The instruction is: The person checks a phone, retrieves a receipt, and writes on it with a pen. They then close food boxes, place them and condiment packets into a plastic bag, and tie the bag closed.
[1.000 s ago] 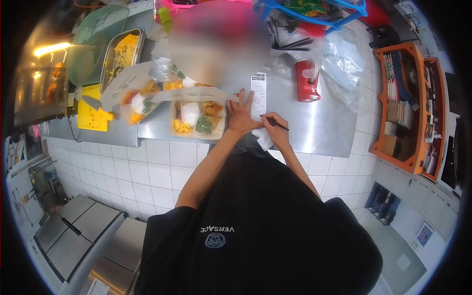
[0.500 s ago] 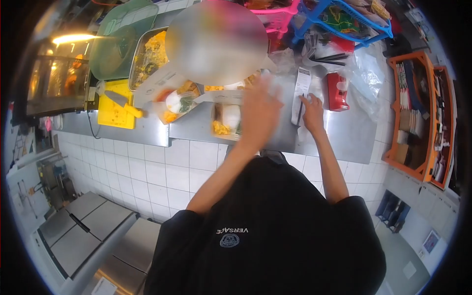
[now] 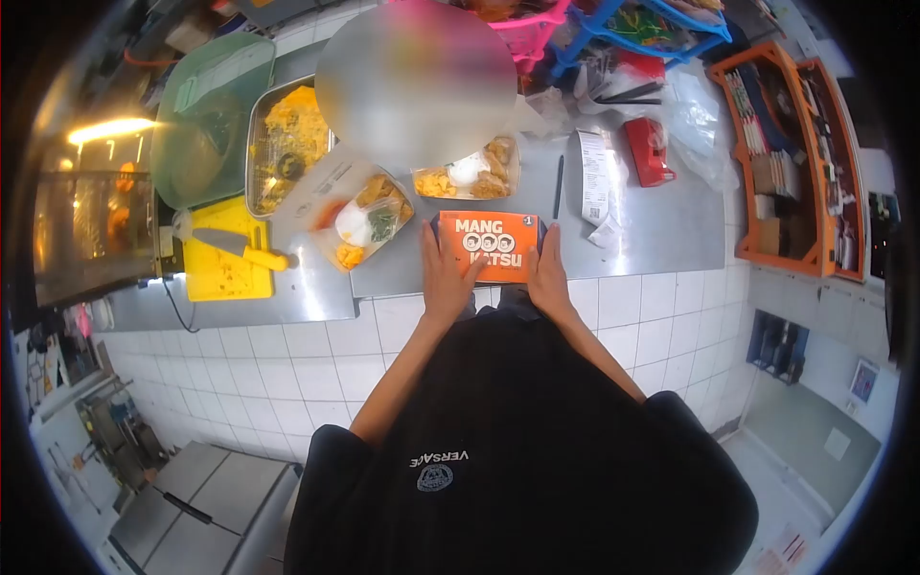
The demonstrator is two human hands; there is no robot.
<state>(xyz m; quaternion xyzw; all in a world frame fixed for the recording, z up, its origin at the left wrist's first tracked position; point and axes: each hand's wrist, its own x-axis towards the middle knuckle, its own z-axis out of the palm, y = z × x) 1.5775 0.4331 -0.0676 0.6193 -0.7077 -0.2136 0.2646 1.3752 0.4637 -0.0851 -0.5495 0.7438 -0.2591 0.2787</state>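
Now left hand (image 3: 446,273) and right hand (image 3: 551,273), fingers flat, clasp orange "MANG KATSU" box (image 3: 489,245).

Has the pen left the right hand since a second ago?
Yes. The pen now lies on the counter just left of the receipt, while the right hand has dropped back to the closed orange box.

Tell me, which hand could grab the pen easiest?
Probably the right hand. It sits on the box's right edge, and the pen lies just beyond it. The left hand is across the box.
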